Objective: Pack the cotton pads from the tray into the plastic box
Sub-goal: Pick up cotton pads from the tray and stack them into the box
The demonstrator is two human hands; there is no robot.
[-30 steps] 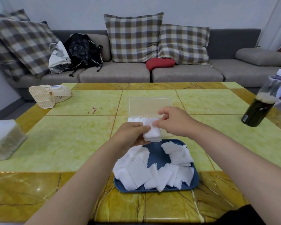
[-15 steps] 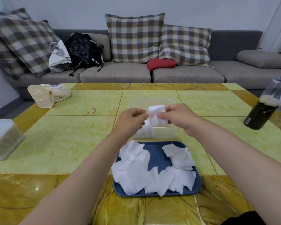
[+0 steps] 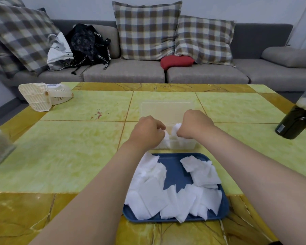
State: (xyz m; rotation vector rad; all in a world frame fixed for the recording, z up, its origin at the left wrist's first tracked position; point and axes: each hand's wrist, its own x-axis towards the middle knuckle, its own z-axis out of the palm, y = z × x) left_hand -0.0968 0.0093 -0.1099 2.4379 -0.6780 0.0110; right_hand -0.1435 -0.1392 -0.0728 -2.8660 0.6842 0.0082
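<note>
Most of the white square cotton pads [image 3: 154,197] lie heaped in the blue plastic tray [image 3: 175,172] at the near edge of the yellow marble-patterned worktop [image 3: 78,147]. Just beyond it stands the clear rectangular plastic box [image 3: 182,145], its lid open. Over the box, the left hand [image 3: 147,131] and right hand [image 3: 194,123] each have the grip curled, apparently pinching a pad.
</note>
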